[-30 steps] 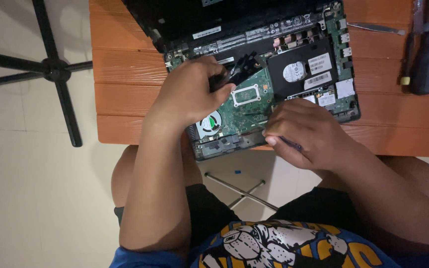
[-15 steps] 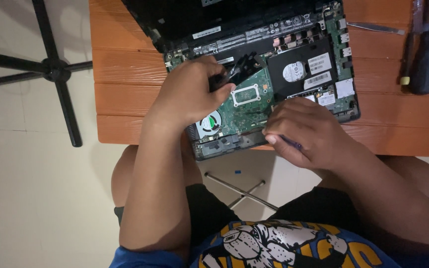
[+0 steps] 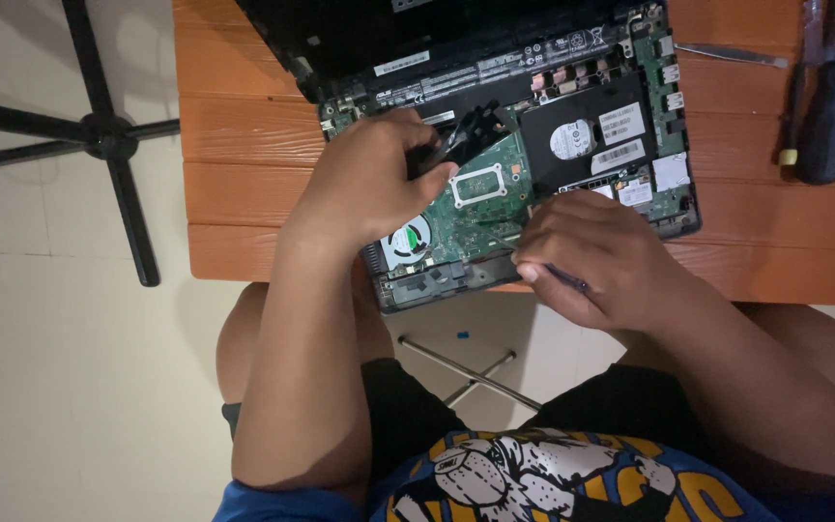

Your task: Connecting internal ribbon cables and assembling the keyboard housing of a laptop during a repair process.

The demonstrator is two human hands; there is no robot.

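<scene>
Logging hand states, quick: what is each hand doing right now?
Left hand: closed on a black finned metal heatsink over the opened laptop's green circuit board.
Right hand: closed around a thin dark tool.

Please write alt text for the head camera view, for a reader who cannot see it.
Seen from above, a seated person works on an opened laptop on an orange wooden table. The left hand grips a black part over the green circuit board, and the right hand holds a thin tool at the board's near edge. Screwdrivers lie at the right.
</scene>
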